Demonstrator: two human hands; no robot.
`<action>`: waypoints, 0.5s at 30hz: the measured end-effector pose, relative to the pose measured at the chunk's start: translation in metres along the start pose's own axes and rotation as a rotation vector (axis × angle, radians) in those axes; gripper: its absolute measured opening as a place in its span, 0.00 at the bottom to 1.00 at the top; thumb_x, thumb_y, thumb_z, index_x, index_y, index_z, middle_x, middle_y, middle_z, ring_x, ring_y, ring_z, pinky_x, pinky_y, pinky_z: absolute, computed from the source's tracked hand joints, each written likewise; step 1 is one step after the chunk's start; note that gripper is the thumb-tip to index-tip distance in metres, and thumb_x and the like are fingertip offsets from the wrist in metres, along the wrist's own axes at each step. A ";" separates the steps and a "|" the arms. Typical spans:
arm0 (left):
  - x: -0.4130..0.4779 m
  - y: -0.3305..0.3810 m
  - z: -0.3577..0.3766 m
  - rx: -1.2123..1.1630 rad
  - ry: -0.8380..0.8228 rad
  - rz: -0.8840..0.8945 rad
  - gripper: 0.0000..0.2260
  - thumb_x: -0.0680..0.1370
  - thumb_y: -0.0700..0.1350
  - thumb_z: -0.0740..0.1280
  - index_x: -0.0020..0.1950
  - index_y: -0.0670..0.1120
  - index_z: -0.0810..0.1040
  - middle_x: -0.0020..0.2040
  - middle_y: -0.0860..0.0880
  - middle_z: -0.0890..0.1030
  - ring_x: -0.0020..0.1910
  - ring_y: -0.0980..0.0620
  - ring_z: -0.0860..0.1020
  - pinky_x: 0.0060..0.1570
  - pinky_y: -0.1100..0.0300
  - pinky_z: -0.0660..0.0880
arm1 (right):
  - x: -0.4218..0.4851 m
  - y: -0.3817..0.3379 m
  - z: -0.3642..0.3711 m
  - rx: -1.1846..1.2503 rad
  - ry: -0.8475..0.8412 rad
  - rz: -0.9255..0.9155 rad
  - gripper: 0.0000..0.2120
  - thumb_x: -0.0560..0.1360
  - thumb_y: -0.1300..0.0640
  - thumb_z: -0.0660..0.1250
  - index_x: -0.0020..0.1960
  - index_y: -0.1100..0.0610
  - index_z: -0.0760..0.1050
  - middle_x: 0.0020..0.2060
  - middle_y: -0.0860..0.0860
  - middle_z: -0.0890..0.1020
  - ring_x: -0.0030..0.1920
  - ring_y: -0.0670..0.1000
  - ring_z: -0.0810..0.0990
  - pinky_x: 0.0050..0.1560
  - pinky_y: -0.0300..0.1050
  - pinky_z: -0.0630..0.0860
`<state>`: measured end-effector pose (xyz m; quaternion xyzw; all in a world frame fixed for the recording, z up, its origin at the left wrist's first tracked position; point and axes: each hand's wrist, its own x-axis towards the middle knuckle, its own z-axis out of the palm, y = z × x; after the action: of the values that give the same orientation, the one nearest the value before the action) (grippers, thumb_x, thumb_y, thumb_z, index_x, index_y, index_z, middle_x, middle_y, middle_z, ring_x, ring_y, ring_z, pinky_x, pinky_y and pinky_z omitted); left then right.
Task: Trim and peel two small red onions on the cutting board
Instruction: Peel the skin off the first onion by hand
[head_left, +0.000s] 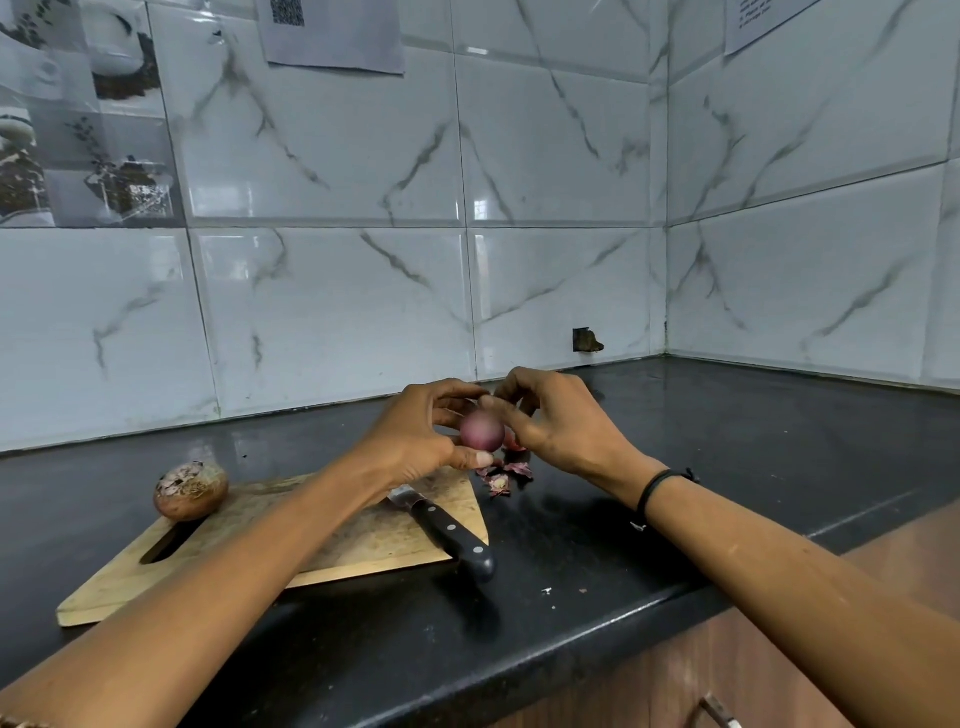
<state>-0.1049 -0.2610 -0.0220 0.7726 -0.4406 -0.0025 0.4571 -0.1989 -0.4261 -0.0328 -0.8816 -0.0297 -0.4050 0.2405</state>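
The left hand (415, 436) and right hand (561, 426) gripped a nearly peeled onion (482, 432) just off the board's (363, 540) far right corner, likely so skins (501, 475) fell on the desk (623, 545); the second onion (191, 491) sat at its far left.

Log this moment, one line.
left hand, right hand: grip red onion; second onion: unpeeled, on board; knife: on board; skins: on counter

A black counter (727, 467) runs into a corner of white marbled wall tiles (332, 291). A printed paper (332, 36) hangs up high, another sheet (763, 21) to the right, and picture tiles (78, 130) to the left. A small hole (587, 340) sits just above the counter. Below is a wooden cabinet (779, 665) with a metal handle (719, 712).
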 end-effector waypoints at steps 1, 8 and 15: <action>0.000 0.000 0.000 -0.002 -0.009 0.000 0.36 0.62 0.38 0.84 0.67 0.52 0.78 0.58 0.52 0.83 0.60 0.54 0.81 0.65 0.48 0.77 | 0.000 0.001 0.001 -0.014 -0.004 0.003 0.12 0.80 0.49 0.68 0.48 0.58 0.80 0.39 0.50 0.84 0.39 0.46 0.79 0.39 0.38 0.73; -0.002 0.005 0.005 -0.055 -0.102 0.009 0.40 0.66 0.32 0.80 0.74 0.50 0.70 0.60 0.51 0.79 0.61 0.55 0.78 0.55 0.64 0.78 | 0.000 0.006 0.002 -0.033 0.023 0.052 0.12 0.82 0.48 0.64 0.50 0.56 0.77 0.43 0.49 0.82 0.42 0.49 0.80 0.43 0.51 0.79; -0.003 0.006 0.006 -0.038 -0.100 0.002 0.40 0.67 0.33 0.80 0.74 0.52 0.69 0.58 0.53 0.78 0.62 0.54 0.78 0.65 0.54 0.76 | -0.001 0.007 0.001 -0.055 0.028 0.089 0.11 0.82 0.48 0.64 0.49 0.55 0.76 0.42 0.47 0.81 0.42 0.48 0.79 0.45 0.54 0.79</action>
<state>-0.1132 -0.2645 -0.0227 0.7623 -0.4636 -0.0492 0.4490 -0.1973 -0.4313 -0.0368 -0.8825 0.0240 -0.4069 0.2346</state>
